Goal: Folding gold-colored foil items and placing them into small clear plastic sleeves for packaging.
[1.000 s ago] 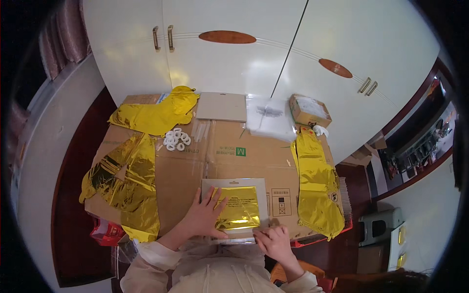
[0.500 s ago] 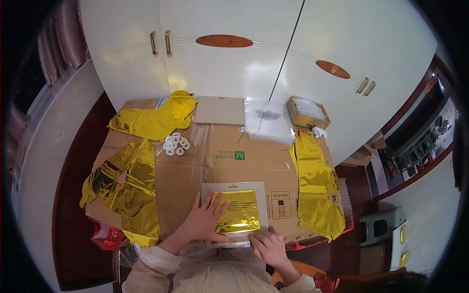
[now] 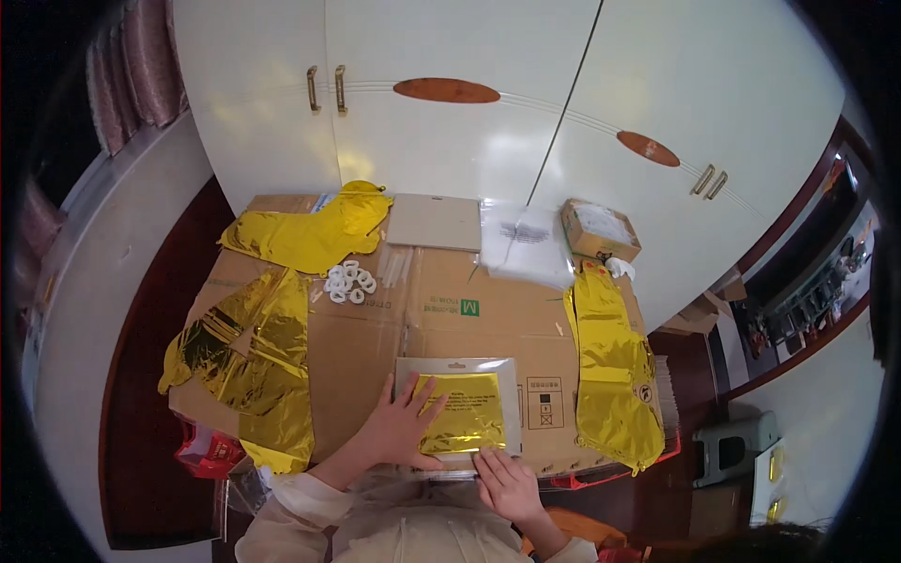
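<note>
A clear bag (image 3: 511, 399) with a pale card backing and hanging slot lies at the near edge of the cardboard. Folded gold foil (image 3: 469, 427) with printed text fills its middle. My left hand (image 3: 399, 430) is spread open over the bag's left side, fingers on the foil. At the lower right edge of the same bag, my right hand (image 3: 508, 484) lies with fingers stretched out and pressed on it. Gold foil balloons (image 3: 272, 361) lie flat on the left, and another gold foil balloon (image 3: 615, 375) on the right.
Flattened cardboard (image 3: 488, 310) covers the work surface. White rings (image 3: 349, 283) lie in a heap beside clear strips (image 3: 397, 266). Along the back are grey-beige cards (image 3: 435, 223), clear bags (image 3: 526, 246) and a small carton (image 3: 601, 229). A white cabinet (image 3: 450, 141) stands behind.
My right hand has gone from curled fingers at the bag's lower right corner to stretched fingers slightly further left on its edge. My left hand stays spread on the bag. The view has shifted slightly.
</note>
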A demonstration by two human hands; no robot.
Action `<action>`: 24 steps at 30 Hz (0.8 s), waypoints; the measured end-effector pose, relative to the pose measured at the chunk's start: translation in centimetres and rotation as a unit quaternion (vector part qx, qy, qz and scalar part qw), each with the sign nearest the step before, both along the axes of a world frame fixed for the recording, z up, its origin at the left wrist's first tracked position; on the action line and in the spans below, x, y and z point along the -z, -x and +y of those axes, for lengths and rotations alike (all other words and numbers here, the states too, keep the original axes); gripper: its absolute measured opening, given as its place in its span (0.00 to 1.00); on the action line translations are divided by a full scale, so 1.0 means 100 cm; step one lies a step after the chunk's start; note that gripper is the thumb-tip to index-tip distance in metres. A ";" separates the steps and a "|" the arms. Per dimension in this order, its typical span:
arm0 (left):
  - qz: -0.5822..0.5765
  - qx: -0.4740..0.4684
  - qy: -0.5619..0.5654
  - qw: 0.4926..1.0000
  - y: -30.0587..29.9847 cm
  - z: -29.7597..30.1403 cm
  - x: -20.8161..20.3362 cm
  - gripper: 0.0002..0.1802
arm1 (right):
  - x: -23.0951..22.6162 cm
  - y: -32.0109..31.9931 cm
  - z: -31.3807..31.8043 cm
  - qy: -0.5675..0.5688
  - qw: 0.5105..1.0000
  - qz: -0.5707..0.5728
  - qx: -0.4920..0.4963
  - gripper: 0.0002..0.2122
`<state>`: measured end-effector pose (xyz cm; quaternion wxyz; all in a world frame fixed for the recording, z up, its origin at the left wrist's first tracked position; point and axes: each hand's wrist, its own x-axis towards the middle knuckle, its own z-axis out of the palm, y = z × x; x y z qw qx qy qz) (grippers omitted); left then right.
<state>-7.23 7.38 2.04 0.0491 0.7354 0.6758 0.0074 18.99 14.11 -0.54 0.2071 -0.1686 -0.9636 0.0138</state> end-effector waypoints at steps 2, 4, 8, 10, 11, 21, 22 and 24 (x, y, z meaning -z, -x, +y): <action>-0.001 -0.002 -0.004 1.000 -0.001 0.000 0.002 0.64 | -0.003 0.003 -0.001 0.011 1.000 -0.019 -0.005 0.21; 0.002 -0.001 -0.001 1.000 0.001 0.000 0.000 0.64 | 0.001 0.006 -0.005 0.026 0.999 -0.036 0.019 0.23; 0.000 -0.009 0.017 1.000 -0.002 0.000 0.000 0.63 | 0.002 0.012 -0.010 0.013 0.996 -0.075 0.046 0.27; -0.004 -0.003 0.005 1.000 -0.001 0.001 0.003 0.63 | -0.002 0.013 -0.013 0.003 0.995 -0.074 0.064 0.26; -0.003 -0.008 0.004 1.000 0.000 -0.001 0.003 0.63 | -0.002 0.017 -0.016 0.002 0.995 -0.070 0.065 0.26; 0.006 -0.001 -0.011 1.000 -0.001 0.000 0.007 0.63 | 0.002 0.020 -0.027 0.000 0.993 -0.066 0.103 0.28; 0.008 -0.001 -0.012 1.000 0.000 0.000 0.007 0.63 | 0.000 0.021 -0.028 0.003 0.992 -0.067 0.106 0.28; 0.004 0.000 -0.017 1.000 0.000 0.001 0.008 0.63 | -0.002 0.022 -0.030 0.004 0.992 -0.070 0.107 0.29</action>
